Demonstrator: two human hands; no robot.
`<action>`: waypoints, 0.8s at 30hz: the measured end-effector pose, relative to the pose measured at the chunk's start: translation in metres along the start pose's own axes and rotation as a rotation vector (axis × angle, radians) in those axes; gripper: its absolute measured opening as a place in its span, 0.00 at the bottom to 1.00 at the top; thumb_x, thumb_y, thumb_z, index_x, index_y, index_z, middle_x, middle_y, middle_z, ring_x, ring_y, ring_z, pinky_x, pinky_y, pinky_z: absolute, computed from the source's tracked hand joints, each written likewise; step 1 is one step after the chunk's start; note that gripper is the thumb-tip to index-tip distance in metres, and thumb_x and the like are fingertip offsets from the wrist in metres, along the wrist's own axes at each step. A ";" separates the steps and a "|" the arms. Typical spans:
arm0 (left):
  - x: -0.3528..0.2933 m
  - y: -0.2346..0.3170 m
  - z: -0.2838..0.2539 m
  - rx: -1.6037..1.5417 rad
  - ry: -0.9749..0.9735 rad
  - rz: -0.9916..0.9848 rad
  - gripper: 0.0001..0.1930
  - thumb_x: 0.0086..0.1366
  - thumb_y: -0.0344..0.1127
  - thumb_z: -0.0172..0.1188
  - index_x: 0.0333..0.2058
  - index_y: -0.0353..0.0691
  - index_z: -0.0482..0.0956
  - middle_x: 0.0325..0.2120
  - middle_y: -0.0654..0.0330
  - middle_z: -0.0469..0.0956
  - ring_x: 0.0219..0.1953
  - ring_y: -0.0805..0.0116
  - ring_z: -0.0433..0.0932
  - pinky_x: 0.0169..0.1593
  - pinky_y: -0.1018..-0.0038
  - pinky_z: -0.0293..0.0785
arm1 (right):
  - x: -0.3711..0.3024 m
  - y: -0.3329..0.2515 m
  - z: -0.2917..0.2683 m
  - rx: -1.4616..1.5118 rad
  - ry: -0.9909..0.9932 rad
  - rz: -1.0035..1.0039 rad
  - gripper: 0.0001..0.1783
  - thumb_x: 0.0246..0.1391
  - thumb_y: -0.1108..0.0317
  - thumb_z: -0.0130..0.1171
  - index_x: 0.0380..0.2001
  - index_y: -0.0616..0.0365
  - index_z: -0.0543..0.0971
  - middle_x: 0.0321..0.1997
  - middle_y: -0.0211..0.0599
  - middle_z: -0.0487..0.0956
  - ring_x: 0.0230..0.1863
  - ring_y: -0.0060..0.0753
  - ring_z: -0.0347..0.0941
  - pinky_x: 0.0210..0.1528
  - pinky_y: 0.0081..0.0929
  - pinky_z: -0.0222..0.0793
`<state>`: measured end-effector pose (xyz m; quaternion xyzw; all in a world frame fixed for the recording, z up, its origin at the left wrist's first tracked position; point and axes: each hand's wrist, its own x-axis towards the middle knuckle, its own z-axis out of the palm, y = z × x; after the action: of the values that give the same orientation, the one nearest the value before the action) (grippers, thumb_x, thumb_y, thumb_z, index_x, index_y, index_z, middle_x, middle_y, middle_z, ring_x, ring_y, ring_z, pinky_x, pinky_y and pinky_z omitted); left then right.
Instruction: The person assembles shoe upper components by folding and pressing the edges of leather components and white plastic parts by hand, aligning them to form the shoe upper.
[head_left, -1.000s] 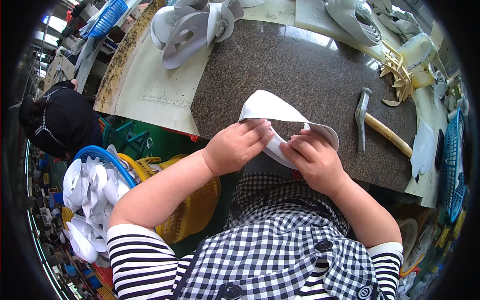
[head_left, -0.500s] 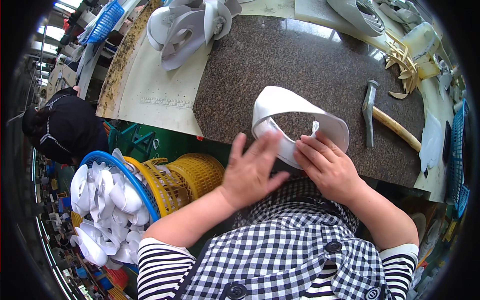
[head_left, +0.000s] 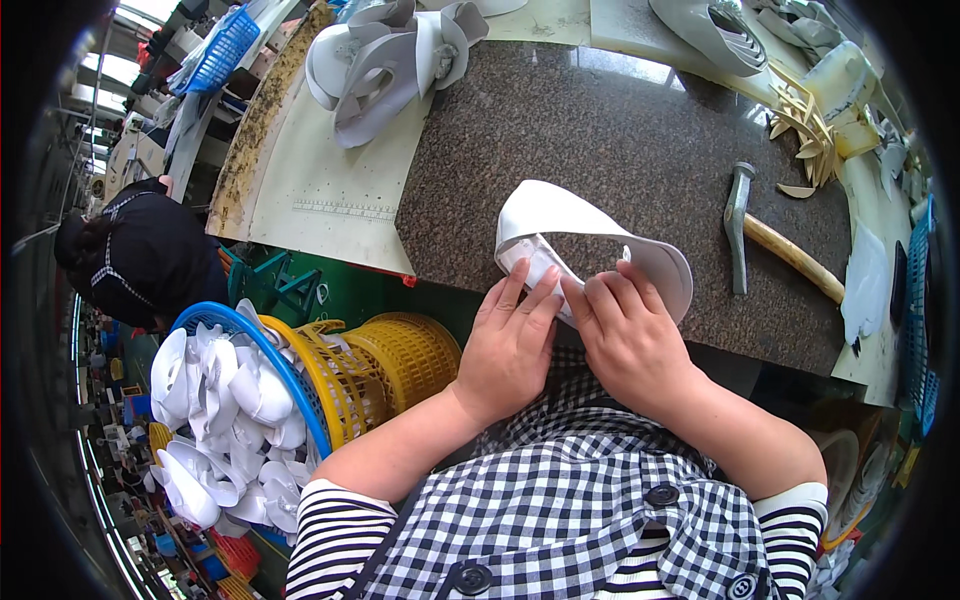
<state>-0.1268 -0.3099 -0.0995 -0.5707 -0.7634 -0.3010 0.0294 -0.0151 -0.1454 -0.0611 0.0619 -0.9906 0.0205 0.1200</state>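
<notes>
The white looped piece is located at the near edge of the dark, speckled tabletop, in front of the person's torso, with its broad wall on the far side. The left hand is positioned at the near wall; its fingers are closed on the wall, fingertips over the inner face, thumb hidden from view. The right hand is set just beside it, fingers bent over the same wall and gripping it. Contact between the piece and the tabletop cannot be determined. A hammer with a wooden handle lies to the right, well apart from the piece. Beyond the hammer are pale crescent-shaped strips. Nested white parts rest on a light board at the far left. Below, a blue basket filled with white cut pieces stands beside a yellow basket.
</notes>
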 end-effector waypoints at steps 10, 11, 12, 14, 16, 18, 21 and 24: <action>0.041 -0.011 -0.001 -0.397 0.272 -0.500 0.21 0.64 0.29 0.64 0.54 0.38 0.68 0.32 0.61 0.75 0.28 0.72 0.73 0.33 0.74 0.72 | 0.031 0.010 0.000 0.224 -0.181 0.137 0.39 0.41 0.68 0.62 0.62 0.63 0.69 0.47 0.42 0.74 0.52 0.45 0.71 0.58 0.45 0.65; 0.055 -0.018 -0.004 -0.314 0.298 -0.352 0.19 0.64 0.28 0.63 0.53 0.39 0.70 0.32 0.60 0.75 0.27 0.71 0.73 0.31 0.74 0.71 | 0.029 0.016 -0.002 0.276 -0.163 0.104 0.38 0.43 0.67 0.64 0.61 0.62 0.70 0.49 0.42 0.75 0.56 0.46 0.70 0.62 0.46 0.65; 0.069 -0.027 -0.008 -0.228 0.325 -0.207 0.17 0.64 0.26 0.62 0.51 0.40 0.73 0.31 0.60 0.75 0.26 0.71 0.73 0.29 0.74 0.71 | 0.026 0.021 -0.010 0.259 -0.175 0.091 0.38 0.43 0.67 0.64 0.61 0.62 0.70 0.49 0.42 0.75 0.56 0.46 0.70 0.62 0.46 0.65; 0.096 -0.026 -0.031 -0.154 0.281 -0.122 0.16 0.62 0.24 0.62 0.48 0.41 0.75 0.32 0.58 0.76 0.26 0.67 0.75 0.30 0.73 0.73 | 0.018 0.031 -0.028 0.200 0.008 0.027 0.37 0.43 0.62 0.68 0.59 0.61 0.72 0.55 0.43 0.75 0.64 0.46 0.67 0.70 0.45 0.59; 0.108 -0.036 -0.036 -0.096 0.231 -0.070 0.18 0.60 0.24 0.63 0.49 0.41 0.75 0.36 0.56 0.76 0.32 0.61 0.78 0.38 0.71 0.76 | 0.004 0.045 -0.029 0.143 -0.039 0.039 0.39 0.43 0.58 0.69 0.58 0.68 0.71 0.60 0.49 0.72 0.68 0.46 0.63 0.75 0.44 0.51; 0.111 -0.045 -0.035 0.115 0.254 0.102 0.19 0.59 0.26 0.65 0.49 0.41 0.75 0.40 0.56 0.76 0.41 0.57 0.77 0.46 0.65 0.75 | -0.005 0.053 -0.023 0.171 -0.087 0.077 0.38 0.46 0.58 0.68 0.58 0.68 0.71 0.61 0.49 0.72 0.68 0.45 0.62 0.74 0.44 0.52; 0.093 -0.033 -0.029 0.121 0.163 0.286 0.21 0.60 0.35 0.66 0.52 0.40 0.75 0.47 0.54 0.75 0.52 0.55 0.75 0.57 0.61 0.71 | -0.005 0.054 -0.014 0.152 -0.071 0.097 0.37 0.49 0.56 0.67 0.58 0.67 0.71 0.60 0.47 0.72 0.66 0.47 0.64 0.72 0.44 0.55; 0.065 -0.006 -0.027 0.094 -0.110 0.388 0.26 0.61 0.46 0.65 0.53 0.37 0.75 0.53 0.52 0.74 0.59 0.54 0.72 0.64 0.60 0.68 | -0.001 0.053 -0.016 0.109 -0.075 0.079 0.37 0.49 0.54 0.67 0.58 0.65 0.72 0.59 0.45 0.73 0.64 0.48 0.65 0.69 0.42 0.59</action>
<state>-0.1630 -0.2692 -0.0545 -0.7207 -0.6528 -0.2219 0.0719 -0.0171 -0.0915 -0.0467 0.0300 -0.9935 0.0766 0.0783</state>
